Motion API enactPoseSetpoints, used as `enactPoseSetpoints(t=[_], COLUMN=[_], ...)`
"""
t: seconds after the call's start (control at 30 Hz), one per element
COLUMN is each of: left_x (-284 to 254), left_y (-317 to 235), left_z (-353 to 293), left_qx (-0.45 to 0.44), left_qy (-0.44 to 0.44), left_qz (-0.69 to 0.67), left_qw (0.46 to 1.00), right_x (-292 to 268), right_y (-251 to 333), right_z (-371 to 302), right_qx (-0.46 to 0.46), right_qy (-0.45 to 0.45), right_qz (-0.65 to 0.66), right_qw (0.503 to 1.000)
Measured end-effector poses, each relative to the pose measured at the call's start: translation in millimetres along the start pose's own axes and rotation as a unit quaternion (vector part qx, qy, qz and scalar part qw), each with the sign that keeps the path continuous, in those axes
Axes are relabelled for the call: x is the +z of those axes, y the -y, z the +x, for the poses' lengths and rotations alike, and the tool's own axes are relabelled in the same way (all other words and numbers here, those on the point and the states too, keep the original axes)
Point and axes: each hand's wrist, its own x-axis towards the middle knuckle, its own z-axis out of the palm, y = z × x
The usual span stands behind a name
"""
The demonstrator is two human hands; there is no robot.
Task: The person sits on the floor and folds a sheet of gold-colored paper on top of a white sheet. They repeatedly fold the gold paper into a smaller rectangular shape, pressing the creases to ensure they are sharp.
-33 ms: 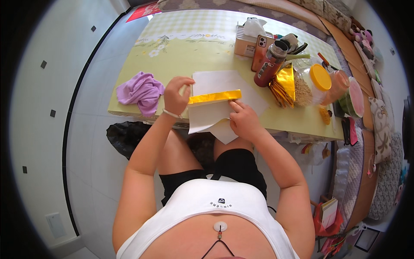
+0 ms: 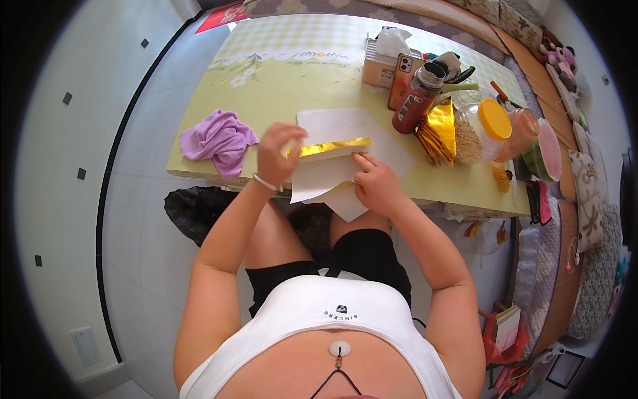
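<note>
A narrow strip of shiny gold paper (image 2: pixel 335 145), apparently folded, lies across white sheets of paper (image 2: pixel 332 123) at the table's near edge. My left hand (image 2: pixel 276 149) is at the strip's left end, curled in a C, with a gap between thumb and fingers; it is slightly blurred and partly hides that end. My right hand (image 2: pixel 379 183) rests on the sheets just below the strip's right half, index and middle fingers stretched out and touching near its edge. The sheets' near corners overhang the table, with a curled edge beside my right hand.
A purple cloth (image 2: pixel 218 143) lies left of my left hand. To the right stand a dark red bottle (image 2: pixel 417 100), a phone (image 2: pixel 403 80), a stack of gold sheets (image 2: pixel 438 130), a yellow-lidded jar (image 2: pixel 493 120) and a cut watermelon (image 2: pixel 546 153). A tissue box (image 2: pixel 380 65) is behind them.
My left hand has shifted slightly right and covers more of the gold strip's left end. The strip looks narrower and more glinting. My right hand stays in place.
</note>
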Motion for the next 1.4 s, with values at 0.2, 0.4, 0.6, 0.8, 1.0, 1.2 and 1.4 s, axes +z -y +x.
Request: enactPoseSetpoints(t=[0.2, 0.4, 0.6, 0.8, 1.0, 1.2, 1.4], left_x=[14, 25, 28, 41, 50, 47, 55], left_y=[-45, 2, 31, 36, 40, 16, -12], left_z=[-45, -57, -40, -27, -31, -33, -64], left_qx=[0.113, -0.129, -0.258, -0.174, -0.177, 0.024, 0.052], left_qy=[0.225, 0.201, 0.169, 0.151, 0.126, 0.085, 0.244], left_qz=[0.044, -0.021, -0.111, 0.078, 0.166, 0.198, 0.206], left_qw=[0.967, 0.971, 0.945, 0.970, 0.962, 0.976, 0.946], right_x=[1, 18, 27, 48, 52, 51, 50], right_y=[-4, -28, -34, -33, -30, -27, -26], right_z=[8, 6, 10, 2, 6, 8, 10], right_qx=[0.014, 0.167, 0.335, 0.289, 0.300, 0.299, 0.319], right_qy=[0.031, 0.022, -0.013, -0.131, -0.148, -0.143, -0.128], right_qz=[0.016, 0.174, 0.291, 0.101, 0.060, 0.041, 0.033], right_qw=[0.999, 0.970, 0.896, 0.943, 0.941, 0.943, 0.939])
